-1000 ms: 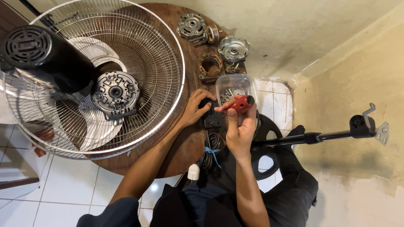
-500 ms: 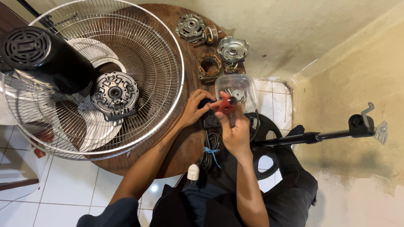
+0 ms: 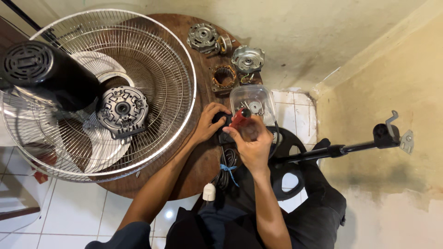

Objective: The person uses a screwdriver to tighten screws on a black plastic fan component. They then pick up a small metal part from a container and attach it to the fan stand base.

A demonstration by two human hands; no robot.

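A: While the right hand [image 3: 251, 140] kept its hold on the red-handled screwdriver [image 3: 240, 119], what had changed vs. a sec before?

B: Not much. Handle sat a bit lower and more to the left than before, closer in over the small black part [image 3: 222, 121] at the table [image 3: 203, 166] edge. Tip itself was hidden behind the fingers, so couldn't tell if it was seated. Judging by that, the tool was being lined up on the part, not lifted away.

A: And the left hand [image 3: 208, 122]?

B: Same spot as earlier. Fingers curled round the black part, pinning it to the wood approx. beside the clear plastic tub [image 3: 253, 99]. Closed grip, no gap showing.

A: Right hand pose?

B: Forearm came up from the lap, wrist bent, back of hand toward the camera, fingers wrapped tight round the red handle, which pointed up and away towards the tub.

A: Other stuff nearby?

B: Fan grille [image 3: 97, 92] w/ black motor housing [image 3: 46, 76] on the left, loose motor parts [image 3: 226, 55] at the far rim, bundled cable w/ white plug [image 3: 210, 191] hanging off the near edge, black fan stand pole [image 3: 341, 148] across the lap.
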